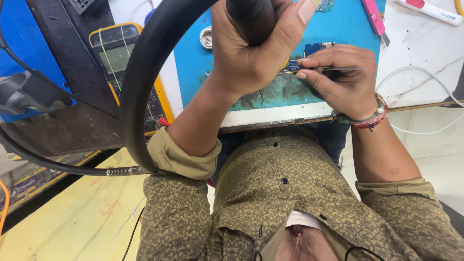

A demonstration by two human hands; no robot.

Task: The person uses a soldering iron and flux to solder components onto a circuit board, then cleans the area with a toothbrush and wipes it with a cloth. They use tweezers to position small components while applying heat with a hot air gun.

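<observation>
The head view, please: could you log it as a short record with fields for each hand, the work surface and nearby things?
Left hand: left hand gripped around a black handpiece with a thick black hose
Right hand: right hand pinching thin tweezers
Workpiece: small blue circuit board at the tweezers' tip, partly hidden by the hands
Surface: worn blue mat on a white bench
Nearby: yellow multimeter left of the mat; pink tool at its far edge

The left hand (251, 48) hides most of the small circuit board (314, 48); the black tool handle (251, 19) above it runs off the top edge.
</observation>
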